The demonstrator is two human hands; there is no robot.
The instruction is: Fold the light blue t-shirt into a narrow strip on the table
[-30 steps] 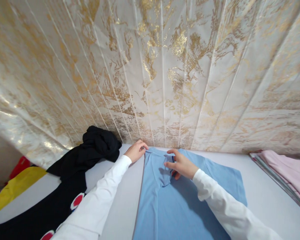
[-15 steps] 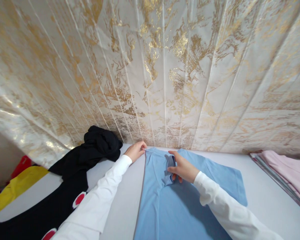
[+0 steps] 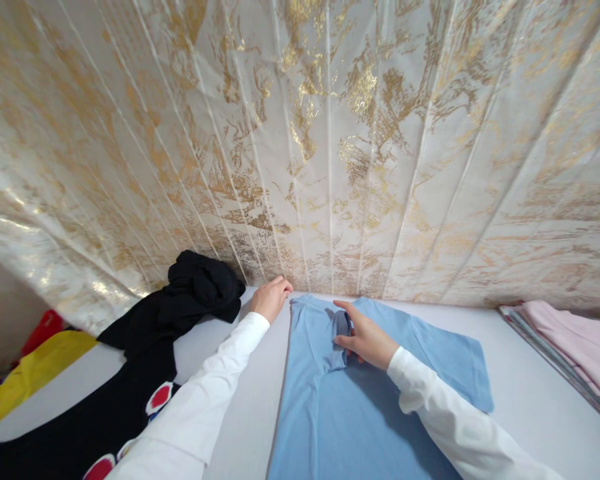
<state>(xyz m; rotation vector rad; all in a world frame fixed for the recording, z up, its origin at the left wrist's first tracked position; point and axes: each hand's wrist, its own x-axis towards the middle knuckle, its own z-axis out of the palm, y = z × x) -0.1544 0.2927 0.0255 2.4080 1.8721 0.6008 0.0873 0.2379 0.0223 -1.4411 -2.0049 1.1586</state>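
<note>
A light blue shirt lies flat on a white table, its top edge against the wall. My left hand is at the shirt's far left corner, fingers curled closed; whether they still pinch the cloth I cannot see. My right hand rests on the shirt near its collar, fingers closed around a small raised fold of the blue fabric. Both arms wear long white sleeves.
A black garment with red and white spots sprawls on the left, bunched against the wall. Yellow and red cloth lies at the far left. A stack of folded pink and grey clothes sits at the right. A white-and-gold wall rises behind.
My left hand has drawn slightly left, off the shirt's corner. My right hand has closed more tightly on the collar fold and shifted a little toward me.
</note>
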